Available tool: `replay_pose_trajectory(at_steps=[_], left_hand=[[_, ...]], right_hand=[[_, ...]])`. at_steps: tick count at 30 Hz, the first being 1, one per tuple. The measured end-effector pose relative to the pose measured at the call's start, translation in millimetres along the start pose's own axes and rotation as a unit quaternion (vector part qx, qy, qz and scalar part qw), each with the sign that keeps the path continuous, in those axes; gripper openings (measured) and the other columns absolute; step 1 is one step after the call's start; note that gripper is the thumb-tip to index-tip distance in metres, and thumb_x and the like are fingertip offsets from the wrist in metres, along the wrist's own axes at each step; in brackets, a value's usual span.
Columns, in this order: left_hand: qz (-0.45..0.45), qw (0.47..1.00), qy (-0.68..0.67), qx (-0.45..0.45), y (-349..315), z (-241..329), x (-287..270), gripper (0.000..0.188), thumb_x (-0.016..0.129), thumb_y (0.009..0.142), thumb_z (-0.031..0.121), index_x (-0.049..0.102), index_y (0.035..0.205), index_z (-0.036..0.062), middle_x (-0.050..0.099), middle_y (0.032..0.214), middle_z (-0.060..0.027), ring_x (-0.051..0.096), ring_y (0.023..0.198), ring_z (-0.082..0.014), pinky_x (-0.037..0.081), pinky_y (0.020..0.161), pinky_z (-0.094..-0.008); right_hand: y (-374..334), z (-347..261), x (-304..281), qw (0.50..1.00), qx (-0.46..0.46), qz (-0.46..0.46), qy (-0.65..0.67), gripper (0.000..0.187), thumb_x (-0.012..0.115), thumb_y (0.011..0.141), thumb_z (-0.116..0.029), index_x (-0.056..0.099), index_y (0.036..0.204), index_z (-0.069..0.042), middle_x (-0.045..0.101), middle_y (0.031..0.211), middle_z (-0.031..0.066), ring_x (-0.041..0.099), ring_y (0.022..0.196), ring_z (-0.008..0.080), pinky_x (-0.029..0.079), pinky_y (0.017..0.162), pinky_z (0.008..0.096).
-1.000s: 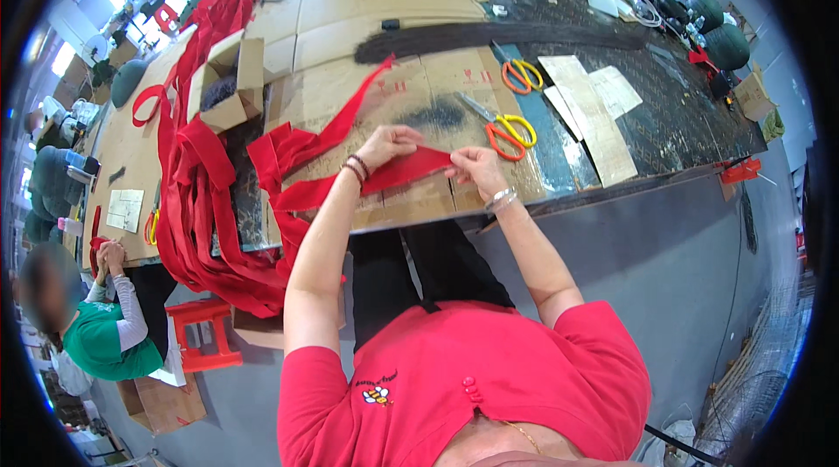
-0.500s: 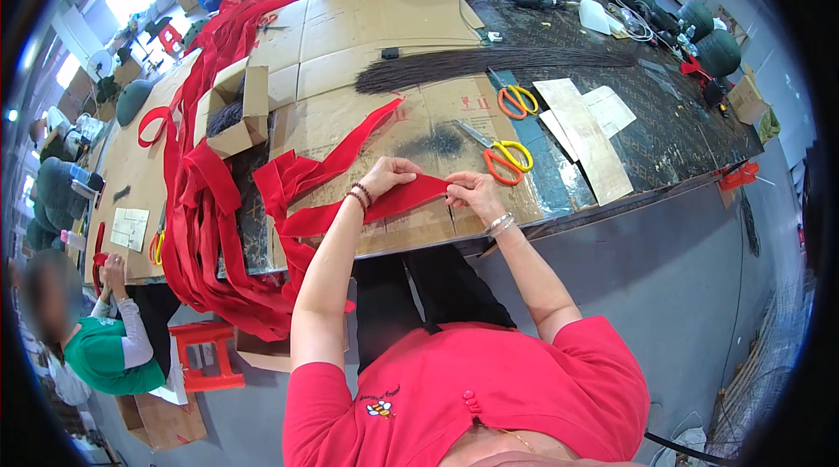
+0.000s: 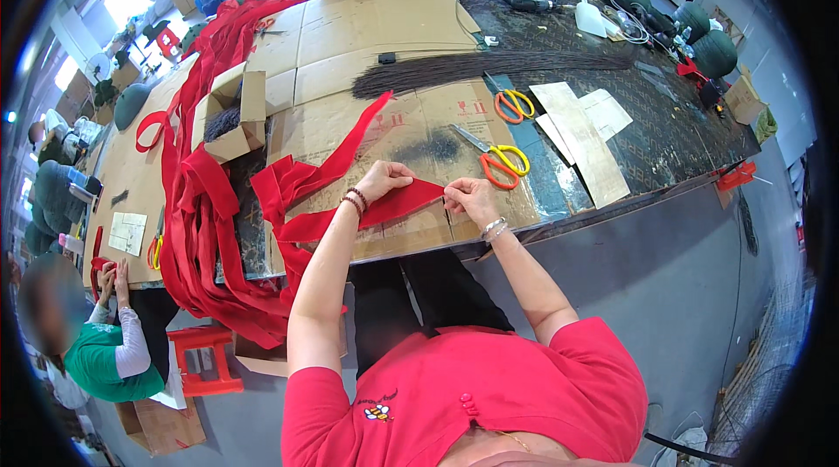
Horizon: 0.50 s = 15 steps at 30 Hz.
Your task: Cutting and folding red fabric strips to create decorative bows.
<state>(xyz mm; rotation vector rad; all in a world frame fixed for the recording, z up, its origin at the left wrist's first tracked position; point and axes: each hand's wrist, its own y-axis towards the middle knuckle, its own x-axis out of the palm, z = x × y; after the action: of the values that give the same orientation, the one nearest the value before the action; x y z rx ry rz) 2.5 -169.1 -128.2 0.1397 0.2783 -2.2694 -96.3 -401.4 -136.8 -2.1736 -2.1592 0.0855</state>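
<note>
The red ribbon [image 3: 398,205] lies near the front edge of the cardboard-covered worktop [image 3: 323,131], stretched between both hands. The left hand [image 3: 384,181] has thumb and fingers closed on it, while the right hand [image 3: 472,200] pinches its pointed end. To the left, an open carton [image 3: 254,98] stands on the worktop with its flaps up, holding a dark, bristly mass [image 3: 224,121]; more red strips [image 3: 201,231] run past it in a heap and hang over the front edge. Below them, on the floor, sits another carton [image 3: 264,359], partly hidden, so what it holds cannot be told. A third carton [image 3: 166,426] stands on the floor beside a seated co-worker in green [image 3: 109,353]. Scissors with orange and yellow handles [image 3: 502,172] lie just beyond the right hand.
</note>
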Motion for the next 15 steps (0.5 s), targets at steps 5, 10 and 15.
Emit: replay_pose_trajectory(at_steps=[5, 10, 15], left_hand=[[-0.010, 1.000, 0.019, 0.014, 1.7, -5.4, 0.3, 0.012, 0.064, 0.085, 0.009, 0.066, 0.092, 0.0001, 0.066, 0.082, -0.0011, 0.059, 0.074, -0.0074, 0.047, 0.069, -0.0221], [-0.017, 0.998, 0.055, 0.019, 5.5, -5.9, 4.2, 0.011, 0.063, 0.085, 0.011, 0.066, 0.089, 0.0006, 0.064, 0.078, 0.0010, 0.058, 0.072, -0.0068, 0.047, 0.067, -0.0221], [-0.014, 0.998, 0.052, 0.020, 4.8, -11.5, 0.8, 0.013, 0.063, 0.085, 0.013, 0.066, 0.090, 0.0009, 0.064, 0.078, 0.0010, 0.057, 0.072, -0.0068, 0.046, 0.067, -0.0224]], right_hand=[[0.2, 1.7, 0.2, 0.999, -0.017, -0.004, -0.042, 0.010, 0.064, 0.082, -0.008, 0.066, 0.082, 0.002, 0.066, 0.070, 0.0053, 0.066, 0.061, 0.0122, 0.051, 0.050, 0.0214], [1.1, 6.4, -3.4, 0.995, -0.028, -0.010, -0.094, 0.013, 0.063, 0.083, -0.011, 0.066, 0.080, 0.001, 0.066, 0.070, 0.0052, 0.067, 0.061, 0.0125, 0.051, 0.051, 0.0227], [-0.8, -4.5, -4.5, 0.995, 0.000, -0.026, -0.092, 0.014, 0.062, 0.084, -0.013, 0.066, 0.080, 0.000, 0.066, 0.070, 0.0042, 0.067, 0.062, 0.0122, 0.050, 0.050, 0.0222]])
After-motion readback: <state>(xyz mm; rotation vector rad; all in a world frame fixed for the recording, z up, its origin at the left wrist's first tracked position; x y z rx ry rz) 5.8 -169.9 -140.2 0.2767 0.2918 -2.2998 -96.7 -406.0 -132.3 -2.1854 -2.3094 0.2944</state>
